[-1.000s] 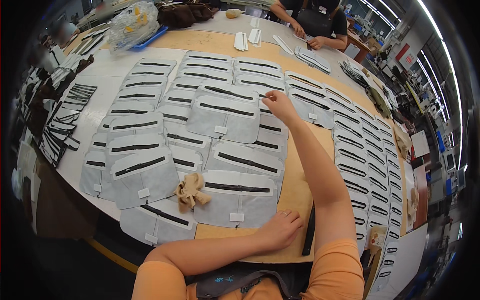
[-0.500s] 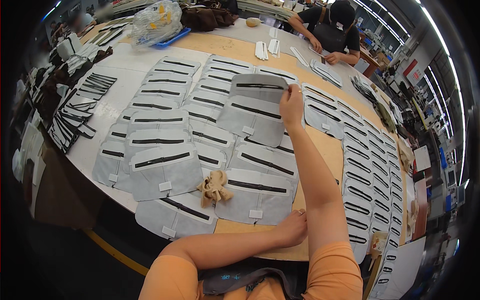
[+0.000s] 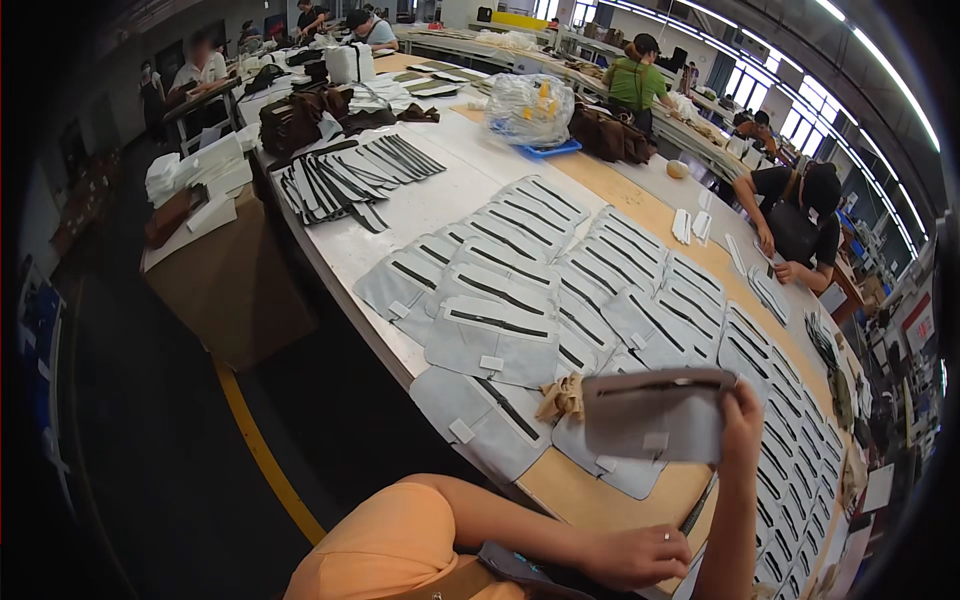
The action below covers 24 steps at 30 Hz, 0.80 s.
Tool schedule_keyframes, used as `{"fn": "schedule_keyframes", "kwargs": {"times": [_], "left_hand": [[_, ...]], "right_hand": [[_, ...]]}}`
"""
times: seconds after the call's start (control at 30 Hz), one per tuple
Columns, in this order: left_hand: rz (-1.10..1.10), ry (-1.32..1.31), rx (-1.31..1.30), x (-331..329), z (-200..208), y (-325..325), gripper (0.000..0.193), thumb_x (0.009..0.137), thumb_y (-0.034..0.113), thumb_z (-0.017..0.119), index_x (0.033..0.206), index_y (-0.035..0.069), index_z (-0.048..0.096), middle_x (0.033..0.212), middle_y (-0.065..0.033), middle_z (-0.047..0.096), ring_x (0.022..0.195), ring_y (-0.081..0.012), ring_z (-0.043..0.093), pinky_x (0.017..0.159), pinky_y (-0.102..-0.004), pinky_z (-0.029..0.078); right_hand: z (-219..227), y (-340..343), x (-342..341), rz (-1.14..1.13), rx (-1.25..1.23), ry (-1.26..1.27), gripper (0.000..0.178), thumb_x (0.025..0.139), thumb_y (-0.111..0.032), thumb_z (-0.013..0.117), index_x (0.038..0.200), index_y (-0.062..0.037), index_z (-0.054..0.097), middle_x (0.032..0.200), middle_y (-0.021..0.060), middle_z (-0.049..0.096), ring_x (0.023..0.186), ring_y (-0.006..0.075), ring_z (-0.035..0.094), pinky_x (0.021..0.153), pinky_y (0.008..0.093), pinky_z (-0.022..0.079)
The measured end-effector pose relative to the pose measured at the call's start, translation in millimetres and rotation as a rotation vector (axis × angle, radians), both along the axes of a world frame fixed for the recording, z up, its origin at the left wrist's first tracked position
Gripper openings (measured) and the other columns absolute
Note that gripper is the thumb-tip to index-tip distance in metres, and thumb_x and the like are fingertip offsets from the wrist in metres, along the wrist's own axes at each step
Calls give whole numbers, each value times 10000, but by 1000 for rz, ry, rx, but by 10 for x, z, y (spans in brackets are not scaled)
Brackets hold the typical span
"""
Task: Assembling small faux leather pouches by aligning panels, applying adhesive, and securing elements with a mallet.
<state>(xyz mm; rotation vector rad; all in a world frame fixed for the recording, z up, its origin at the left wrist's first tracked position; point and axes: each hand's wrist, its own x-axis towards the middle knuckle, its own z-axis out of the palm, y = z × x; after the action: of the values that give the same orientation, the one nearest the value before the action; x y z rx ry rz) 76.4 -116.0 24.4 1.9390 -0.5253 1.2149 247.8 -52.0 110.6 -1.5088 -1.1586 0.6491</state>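
Observation:
My right hand [image 3: 742, 425] pinches the side edge of a grey fabric panel [image 3: 650, 425] with a dark zipper along its top and a small white tag. The panel is raised off the table and tilted. It hides part of another grey panel [image 3: 632, 482] lying beneath. Beside its left edge sits a crumpled beige cloth [image 3: 562, 398]. My left hand [image 3: 640, 556], wearing a ring, is curled closed near the front table edge; anything inside its fingers is hidden. A narrow dark strip [image 3: 698, 508] lies just beyond that hand.
Overlapping grey panels [image 3: 495, 335] cover the table's middle, with more rows [image 3: 790, 440] on the right. Black-and-white strips [image 3: 365, 175] lie far left. A clear plastic bag [image 3: 530, 108] rests on a blue tray [image 3: 550, 149]. A co-worker [image 3: 800, 220] works across the table.
My right hand has lifted the panel off the pile and brought it nearer to me. My left hand stays curled near the table edge. The view has swung left.

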Motion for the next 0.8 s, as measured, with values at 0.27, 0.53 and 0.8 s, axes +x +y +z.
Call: {"fn": "schedule_keyframes", "kwargs": {"times": [0.27,0.53,0.8], "left_hand": [[462,479,-9,-489,-296,316,332,821,77,583,1140,-6,542,1204,-172,519,1162,-342,502,987,-449,388],[453,769,279,-510,-340,462,346,821,110,615,1140,-6,551,1269,-154,508,1247,-331,449,1060,-444,326],[447,794,266,-476,-320,292,378,832,101,608,1185,-11,537,1272,-157,503,1260,-340,428,1054,-451,336]], "right_hand": [[-1018,-1328,-729,-218,-224,431,258,924,-41,536,1174,13,563,1004,53,645,863,116,599,762,226,471],[-924,-1493,-632,-345,-196,-449,129,883,-22,585,1009,6,591,921,131,564,737,245,626,625,320,500],[-1046,-1268,-622,-152,-164,-325,83,873,-50,613,930,9,596,879,102,544,762,200,585,668,290,486]]}}
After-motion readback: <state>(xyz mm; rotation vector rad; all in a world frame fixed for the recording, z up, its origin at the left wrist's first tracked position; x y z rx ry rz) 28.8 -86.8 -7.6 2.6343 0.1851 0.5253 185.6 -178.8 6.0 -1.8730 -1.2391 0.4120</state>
